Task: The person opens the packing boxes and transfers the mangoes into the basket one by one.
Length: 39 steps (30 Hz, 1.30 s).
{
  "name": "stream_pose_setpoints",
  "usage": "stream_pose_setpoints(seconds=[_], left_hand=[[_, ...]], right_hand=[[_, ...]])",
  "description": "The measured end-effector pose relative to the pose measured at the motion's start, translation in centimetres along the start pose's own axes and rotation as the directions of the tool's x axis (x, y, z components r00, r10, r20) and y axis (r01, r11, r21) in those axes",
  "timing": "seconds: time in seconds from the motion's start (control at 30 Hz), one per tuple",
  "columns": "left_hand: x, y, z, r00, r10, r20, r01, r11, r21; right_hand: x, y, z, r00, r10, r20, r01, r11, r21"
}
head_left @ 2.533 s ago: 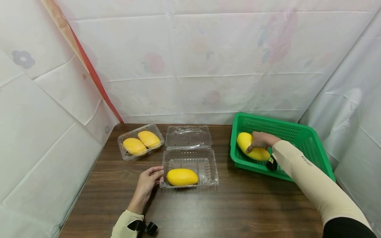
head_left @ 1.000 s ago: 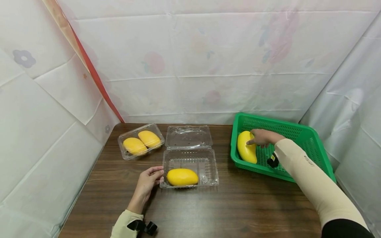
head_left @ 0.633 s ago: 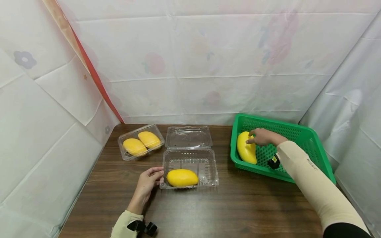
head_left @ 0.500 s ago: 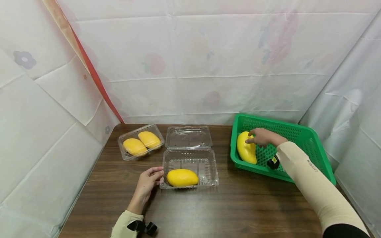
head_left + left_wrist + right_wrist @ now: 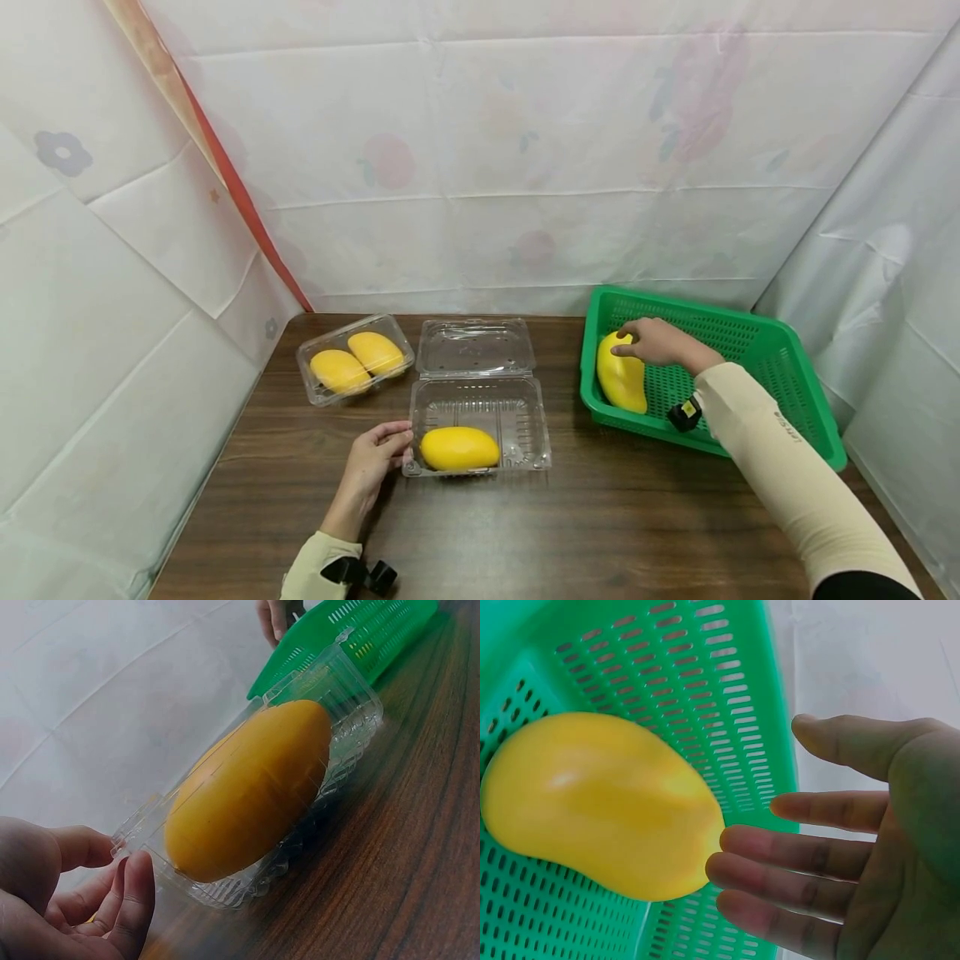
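Observation:
In the head view, my left hand (image 5: 372,458) pinches the left edge of an open clear plastic clamshell box (image 5: 519,417) between thumb and fingers. One yellow mango (image 5: 459,448) lies lengthwise in the front left of that box. A second mango (image 5: 621,383) rests at the left end of the green plastic basket (image 5: 705,321). Over its upper end hovers my right hand (image 5: 660,342). From the right wrist view, the fingers (image 5: 795,851) are extended and spread, with the tips beside the mango's narrow end; whether they touch it I cannot tell.
A closed clear box (image 5: 313,388) holding two mangoes sits at the back left of the brown wooden table (image 5: 570,533). The open box's lid (image 5: 474,346) lies folded back toward the white curtain (image 5: 480,150), which hangs behind the table.
The right hand earlier gripped the basket mango, which lay slanted. That mango now points front to back along the basket's left end, and the right hand has let go. My left hand stays put.

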State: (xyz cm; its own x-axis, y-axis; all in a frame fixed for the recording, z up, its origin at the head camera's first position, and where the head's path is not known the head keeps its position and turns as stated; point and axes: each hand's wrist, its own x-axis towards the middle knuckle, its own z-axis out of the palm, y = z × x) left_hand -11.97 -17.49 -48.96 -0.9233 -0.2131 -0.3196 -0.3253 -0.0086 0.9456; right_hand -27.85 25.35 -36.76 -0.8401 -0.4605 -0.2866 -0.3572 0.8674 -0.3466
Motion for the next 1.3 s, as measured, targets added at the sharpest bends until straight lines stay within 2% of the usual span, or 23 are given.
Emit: stream_pose_setpoints(seconds=[0.37, 0.77, 1.03, 1.3], left_hand=[[-0.1, 0.1, 0.2, 1.0, 0.005, 0.008, -0.005, 1.0, -0.017], [-0.1, 0.2, 0.0, 1.0, 0.007, 0.008, -0.007, 1.0, -0.013], [-0.1, 0.3, -0.1, 1.0, -0.002, 0.004, 0.002, 1.0, -0.013], [-0.1, 0.3, -0.1, 1.0, -0.004, 0.003, 0.004, 1.0, -0.017]], right_hand=[[-0.5, -1.6, -0.2, 0.999, -0.012, -0.042, 0.013, 0.999, 0.034], [0.3, -2.9, 0.3, 0.993, -0.016, -0.119, 0.022, 0.999, 0.046], [0.2, -4.3, 0.6, 0.984, -0.034, -0.174, 0.046, 0.997, 0.065], [0.1, -5.7, 1.2, 0.98, -0.061, -0.19, 0.081, 0.992, 0.098]])
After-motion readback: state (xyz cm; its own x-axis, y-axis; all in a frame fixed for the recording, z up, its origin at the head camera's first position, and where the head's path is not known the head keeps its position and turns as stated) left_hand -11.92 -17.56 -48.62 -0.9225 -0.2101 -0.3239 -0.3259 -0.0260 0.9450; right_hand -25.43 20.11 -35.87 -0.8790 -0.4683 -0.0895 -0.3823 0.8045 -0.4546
